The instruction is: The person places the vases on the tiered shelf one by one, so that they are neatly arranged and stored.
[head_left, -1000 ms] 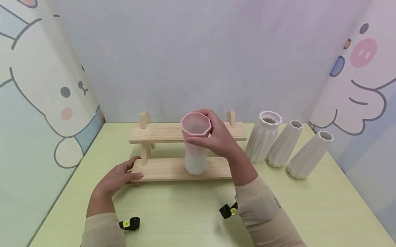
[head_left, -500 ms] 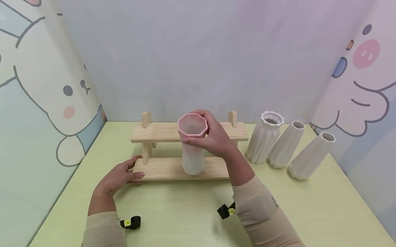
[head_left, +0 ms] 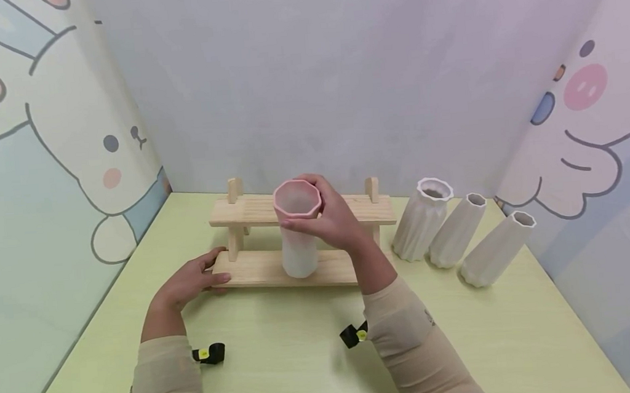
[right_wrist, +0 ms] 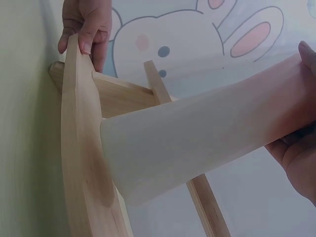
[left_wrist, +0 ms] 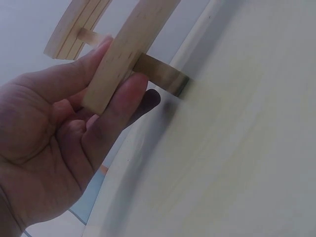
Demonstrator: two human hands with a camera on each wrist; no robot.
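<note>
A tall vase (head_left: 300,253), pink at its eight-sided rim and fading to white below, stands upright over the lower board of a two-tier wooden shelf (head_left: 254,269). My right hand (head_left: 335,219) grips it near the rim, thumb in front and fingers behind. In the right wrist view the vase's base (right_wrist: 118,163) is at the lower board; whether it touches cannot be told. My left hand (head_left: 191,281) holds the left end of that board. The left wrist view shows the board (left_wrist: 116,79) pinched between the thumb and fingers of the left hand (left_wrist: 54,133).
Right of the shelf stand three white vases: a wide one with a scalloped rim (head_left: 419,222), a slim one (head_left: 456,231) and another slim one (head_left: 494,253). Walls with cartoon animals enclose the light green table (head_left: 283,359) at the back and sides.
My right hand has moved a little to the left along the lower board with the pink-and-white vase in its grip. The left hand keeps its hold on the shelf's end.
</note>
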